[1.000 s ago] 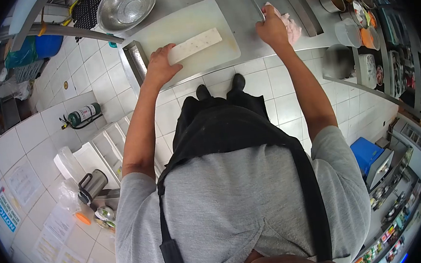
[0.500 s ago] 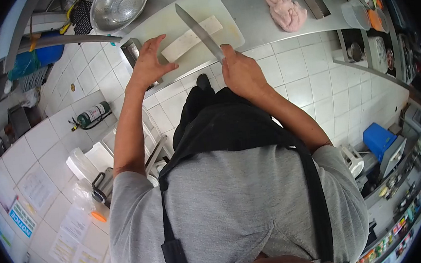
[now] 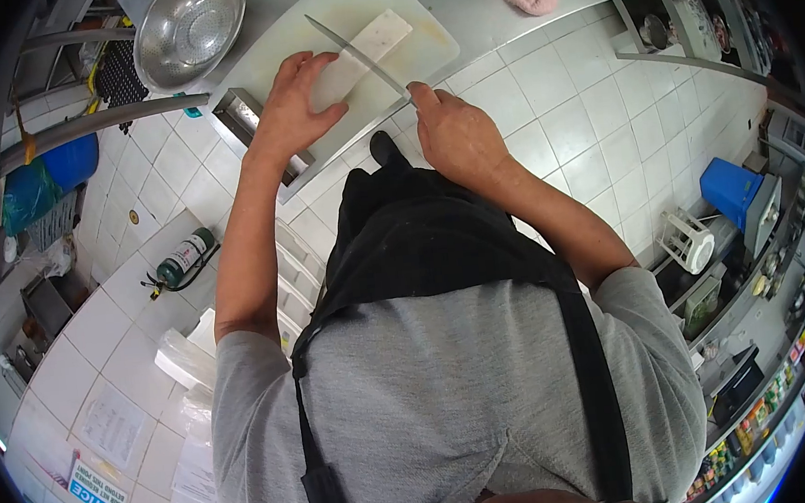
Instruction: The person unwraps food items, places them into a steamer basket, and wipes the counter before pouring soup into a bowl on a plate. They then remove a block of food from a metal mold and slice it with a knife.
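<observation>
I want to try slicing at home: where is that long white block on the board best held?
Probably at its near end, pressed down from above, as the left hand does. The block is long and lies flat on the board. The knife in the right hand crosses it just past the fingertips, so that end likely keeps fingers behind the blade.

White tiles are laid across the floor [image 3: 581, 114]; a fire extinguisher [image 3: 185, 257] is seen left, a steel counter [image 3: 475, 6] far.
</observation>
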### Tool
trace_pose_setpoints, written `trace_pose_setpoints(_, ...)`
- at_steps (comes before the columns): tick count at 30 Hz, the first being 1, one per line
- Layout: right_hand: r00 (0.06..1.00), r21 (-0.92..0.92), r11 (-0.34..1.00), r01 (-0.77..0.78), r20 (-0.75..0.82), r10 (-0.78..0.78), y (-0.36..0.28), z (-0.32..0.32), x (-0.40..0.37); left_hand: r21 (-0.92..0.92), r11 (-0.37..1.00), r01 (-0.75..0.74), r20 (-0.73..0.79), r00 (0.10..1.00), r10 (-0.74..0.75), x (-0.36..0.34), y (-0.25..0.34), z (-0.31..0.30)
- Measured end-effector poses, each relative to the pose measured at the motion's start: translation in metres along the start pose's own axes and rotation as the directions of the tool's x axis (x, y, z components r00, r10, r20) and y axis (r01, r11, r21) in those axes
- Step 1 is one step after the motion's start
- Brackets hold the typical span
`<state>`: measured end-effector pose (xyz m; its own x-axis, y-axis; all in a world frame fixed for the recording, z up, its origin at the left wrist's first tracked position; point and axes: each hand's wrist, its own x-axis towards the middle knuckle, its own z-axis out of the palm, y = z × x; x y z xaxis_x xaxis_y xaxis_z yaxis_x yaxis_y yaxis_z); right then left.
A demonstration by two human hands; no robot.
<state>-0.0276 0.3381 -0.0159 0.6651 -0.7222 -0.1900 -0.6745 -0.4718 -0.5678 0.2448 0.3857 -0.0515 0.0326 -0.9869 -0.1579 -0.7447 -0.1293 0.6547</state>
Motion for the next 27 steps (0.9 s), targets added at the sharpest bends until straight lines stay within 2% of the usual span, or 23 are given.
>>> trace_pose_setpoints(4,1.0,-0.03,1.0,-0.001,0.004,0.001,0.0,0.004,-0.004,0.059,0.997,-0.044,0.044,0.998,0.041,0.014,-0.004,0.004)
trace_pose_setpoints(10,1.0,-0.053,0.998,0.019,-0.009,-0.019,0.003,0.008,-0.004,0.041,0.997,-0.069,-0.005,0.998,0.069,0.009,-0.014,-0.003)
trace_pose_setpoints(12,1.0,-0.045,0.999,0.012,0.002,-0.012,0.001,0.005,-0.004,-0.021,1.0,0.007,-0.108,0.994,-0.009,-0.002,-0.023,-0.016)
trace_pose_setpoints(13,1.0,-0.039,0.999,0.004,0.012,-0.003,0.001,0.004,-0.003,-0.022,1.0,0.01,-0.11,0.994,-0.012,-0.008,-0.026,-0.024)
trace_pose_setpoints(15,1.0,-0.065,0.997,0.03,-0.005,-0.03,0.003,0.006,-0.002,-0.101,0.981,0.163,-0.154,0.972,-0.177,-0.021,-0.031,-0.039)
trace_pose_setpoints(18,0.999,-0.085,0.995,0.05,-0.012,-0.051,0.004,0.007,-0.001,-0.164,0.957,0.241,-0.206,0.94,-0.272,-0.038,-0.041,-0.049)
trace_pose_setpoints(19,0.999,-0.082,0.996,0.046,-0.004,-0.047,0.004,0.007,0.0,-0.191,0.957,0.22,-0.259,0.929,-0.265,-0.042,-0.044,-0.05)
trace_pose_setpoints(22,0.999,-0.074,0.996,0.047,-0.009,-0.047,0.004,0.007,0.0,-0.233,0.95,0.207,-0.29,0.918,-0.271,-0.052,-0.051,-0.05)
trace_pose_setpoints(27,0.999,-0.081,0.996,0.03,0.016,-0.029,0.002,0.007,-0.001,-0.213,0.956,0.203,-0.289,0.921,-0.26,-0.052,-0.041,-0.04)
